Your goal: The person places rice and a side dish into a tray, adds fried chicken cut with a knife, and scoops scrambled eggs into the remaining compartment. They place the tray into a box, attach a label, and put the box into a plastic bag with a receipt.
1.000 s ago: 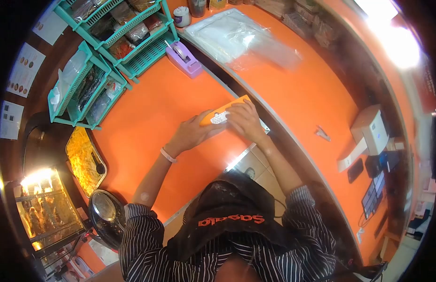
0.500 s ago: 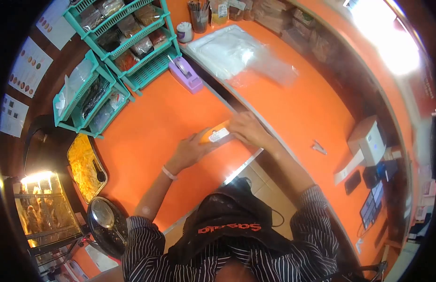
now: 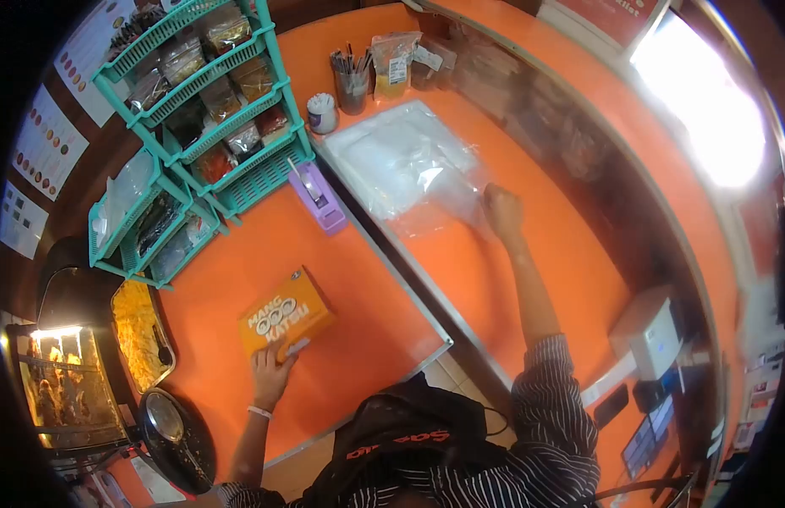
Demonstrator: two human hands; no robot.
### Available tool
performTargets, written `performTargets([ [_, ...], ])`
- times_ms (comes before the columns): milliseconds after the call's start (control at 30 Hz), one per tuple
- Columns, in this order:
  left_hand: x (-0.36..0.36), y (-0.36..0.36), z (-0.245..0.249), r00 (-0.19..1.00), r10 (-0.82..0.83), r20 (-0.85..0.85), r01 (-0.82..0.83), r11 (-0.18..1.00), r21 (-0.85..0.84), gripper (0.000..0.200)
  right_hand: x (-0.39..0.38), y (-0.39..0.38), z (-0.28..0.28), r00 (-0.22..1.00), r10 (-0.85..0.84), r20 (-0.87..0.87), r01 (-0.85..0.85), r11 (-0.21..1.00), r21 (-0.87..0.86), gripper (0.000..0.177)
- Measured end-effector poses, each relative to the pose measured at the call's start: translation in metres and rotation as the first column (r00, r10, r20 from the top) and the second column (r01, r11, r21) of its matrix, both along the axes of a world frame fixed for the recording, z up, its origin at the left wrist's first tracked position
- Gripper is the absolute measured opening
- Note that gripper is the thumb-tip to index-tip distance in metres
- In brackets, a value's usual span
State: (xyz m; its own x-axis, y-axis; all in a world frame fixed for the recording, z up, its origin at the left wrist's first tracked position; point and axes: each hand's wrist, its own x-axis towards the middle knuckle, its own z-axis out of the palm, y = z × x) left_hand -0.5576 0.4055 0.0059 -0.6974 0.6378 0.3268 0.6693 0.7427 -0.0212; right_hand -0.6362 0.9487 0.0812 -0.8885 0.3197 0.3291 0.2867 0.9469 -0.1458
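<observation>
My left hand [image 3: 271, 374] grips the near edge of an orange cardboard food box [image 3: 278, 317], its fingers on the lid beside a small white label. White letters on the lid read "MANG KATSU", and the box lies on the orange counter to the left. Over on the right-hand counter, my right hand [image 3: 503, 212] is closed at the edge of a clear plastic bag [image 3: 460, 199]. That bag stretches from a flat stack of clear plastic bags [image 3: 392, 157] towards my fingers, which hide its gripped edge.
A purple tape dispenser [image 3: 319, 199] stands beside teal tiered baskets [image 3: 231, 127] of packets. A metal-edged gap [image 3: 409, 292] separates the two counters. At left are a tray of yellow food [image 3: 137, 334] and a lit display case [image 3: 75, 381]. A white printer [image 3: 646, 334] stands right.
The box, earlier between both hands, now lies on the left counter under my left hand. My right hand has left it and moved to the plastic bags.
</observation>
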Motion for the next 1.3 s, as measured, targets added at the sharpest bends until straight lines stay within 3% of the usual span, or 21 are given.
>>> performTargets([
  [33,0.004,0.005,-0.007,1.000,0.018,0.016,-0.018,1.000,0.014,0.025,0.000,0.003,-0.001,1.000,0.008,0.004,-0.008,1.000,0.001,0.017],
  [100,0.012,0.021,-0.016,0.997,0.007,0.079,-0.010,1.000,0.029,0.027,0.002,0.005,-0.003,0.975,0.207,-0.083,-0.203,0.977,0.060,0.015],
  [167,0.012,0.054,-0.008,0.991,-0.007,0.135,0.001,0.999,0.045,0.032,0.003,0.009,0.008,0.963,0.269,0.001,-0.268,0.961,0.067,0.016],
  [233,-0.003,0.117,0.019,0.941,-0.160,0.297,0.075,0.958,0.278,0.044,0.000,0.016,0.022,0.941,0.327,0.089,-0.334,0.940,0.066,0.017],
  [300,-0.027,0.184,0.019,0.909,-0.291,0.298,0.168,0.911,0.376,0.053,-0.006,0.024,0.034,0.844,0.491,0.214,-0.502,0.865,-0.005,0.020],
  [333,-0.039,0.225,0.027,0.868,-0.408,0.285,0.272,0.868,0.415,0.050,-0.010,0.024,0.043,0.845,0.489,0.214,-0.499,0.866,-0.009,0.020],
  [400,-0.061,0.309,0.034,0.865,-0.456,0.209,0.340,0.839,0.425,0.053,-0.018,0.020,0.058,0.729,0.593,0.343,-0.630,0.777,-0.004,0.020],
  [467,-0.084,0.363,0.037,0.872,-0.474,0.124,0.370,0.802,0.470,0.051,-0.021,0.020,0.063,0.734,0.604,0.311,-0.619,0.783,-0.062,0.018],
  [567,-0.102,0.404,0.021,0.893,-0.400,0.206,0.233,0.803,0.548,0.048,0.003,0.023,0.071,0.790,0.583,0.192,-0.573,0.812,-0.109,0.026],
  [600,-0.100,0.409,0.009,0.792,-0.472,0.387,-0.052,0.580,0.813,0.045,0.014,0.023,0.070,0.835,0.542,0.094,-0.532,0.840,-0.111,0.035],
  [633,-0.097,0.413,0.004,0.639,-0.593,0.490,-0.395,0.294,0.870,0.042,0.021,0.025,0.066,0.833,0.545,0.099,-0.535,0.838,-0.111,0.035],
  [667,-0.094,0.416,-0.002,0.638,-0.589,0.496,-0.405,0.292,0.867,0.042,0.027,0.027,0.060,0.881,0.456,0.125,-0.432,0.883,-0.182,0.041],
  [733,-0.086,0.420,-0.005,0.342,-0.676,0.653,-0.837,0.096,0.538,0.041,0.031,0.029,0.049,0.915,0.369,0.164,-0.321,0.911,-0.260,0.047],
  [833,-0.087,0.434,0.002,0.339,-0.685,0.645,-0.868,0.037,0.495,0.032,0.021,0.031,0.041,0.892,0.450,0.046,-0.415,0.854,-0.314,0.046],
  [1000,-0.100,0.422,-0.008,0.385,-0.636,0.669,-0.799,0.133,0.587,0.015,0.012,0.030,0.032,0.872,0.474,0.121,-0.443,0.870,-0.216,0.017],
  [1067,-0.101,0.413,-0.011,0.429,-0.592,0.682,-0.770,0.154,0.619,0.015,0.009,0.030,0.039,0.857,0.489,0.165,-0.459,0.868,-0.189,0.016],
  [1133,-0.101,0.402,-0.009,0.565,-0.544,0.621,-0.683,0.115,0.722,0.014,0.005,0.033,0.043,0.844,0.496,0.204,-0.471,0.868,-0.160,0.021],
  [1167,-0.099,0.400,-0.008,0.567,-0.544,0.619,-0.679,0.117,0.725,0.014,0.001,0.039,0.044,0.845,0.494,0.204,-0.465,0.868,-0.175,0.024],
  [1233,-0.100,0.397,0.001,0.791,-0.328,0.516,-0.555,-0.034,0.831,0.014,-0.009,0.047,0.048,0.849,0.492,0.193,-0.461,0.868,-0.186,0.027],
  [1267,-0.100,0.398,0.005,0.797,-0.325,0.510,-0.549,-0.035,0.835,0.014,-0.014,0.049,0.050,0.868,0.470,0.162,-0.440,0.877,-0.191,0.028],
  [1300,-0.096,0.401,0.034,0.963,-0.040,0.266,-0.242,0.307,0.920,0.018,-0.016,0.049,0.052,0.884,0.449,0.133,-0.420,0.885,-0.201,0.029],
])
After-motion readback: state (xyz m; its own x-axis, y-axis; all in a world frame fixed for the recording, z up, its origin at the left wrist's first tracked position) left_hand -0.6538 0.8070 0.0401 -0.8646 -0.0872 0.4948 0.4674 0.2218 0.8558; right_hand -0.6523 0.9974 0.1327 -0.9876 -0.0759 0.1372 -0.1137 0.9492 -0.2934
